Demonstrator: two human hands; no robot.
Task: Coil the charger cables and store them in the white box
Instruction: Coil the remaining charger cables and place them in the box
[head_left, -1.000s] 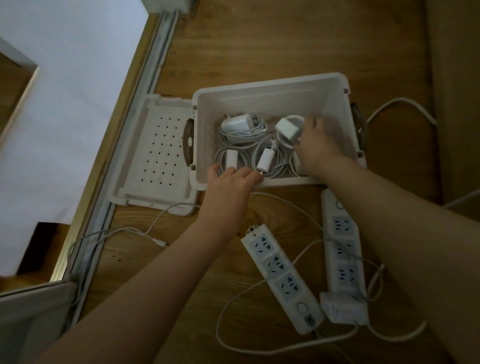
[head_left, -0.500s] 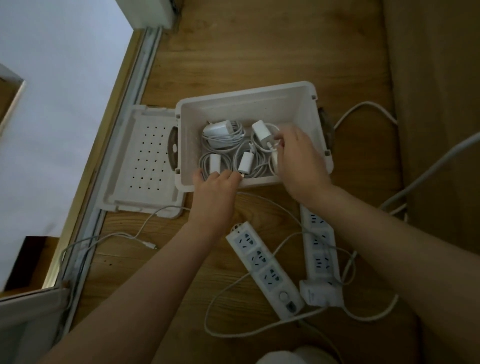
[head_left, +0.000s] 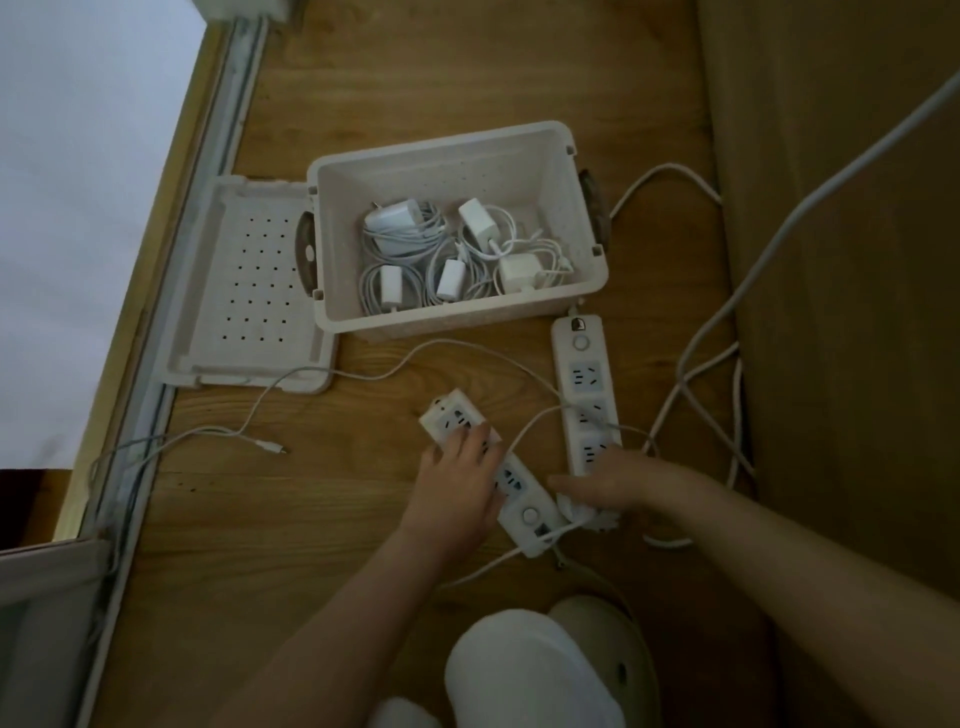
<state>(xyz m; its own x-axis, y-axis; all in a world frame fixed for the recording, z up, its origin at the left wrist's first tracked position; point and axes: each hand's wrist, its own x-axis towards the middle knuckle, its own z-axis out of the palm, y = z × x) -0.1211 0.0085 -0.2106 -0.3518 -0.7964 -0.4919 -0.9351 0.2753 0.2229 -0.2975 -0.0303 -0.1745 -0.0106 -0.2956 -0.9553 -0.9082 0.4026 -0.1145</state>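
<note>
White box (head_left: 457, 322) holds five coiled chargers (head_left: 395, 223); near it, left hand (head_left: 457, 483) lies flat on a power strip (head_left: 452, 415), and right hand (head_left: 613, 486) grips a plugged charger (head_left: 582, 515).

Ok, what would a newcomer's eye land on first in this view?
The open white box mid-floor, with coiled chargers lying in it and its perforated lid beside it on the left. Nearer the camera, the left hand rests on the slanted power strip while the right hand grips a plugged-in charger at the near end of the second strip. A loose cable trails across the floor at left.
</note>
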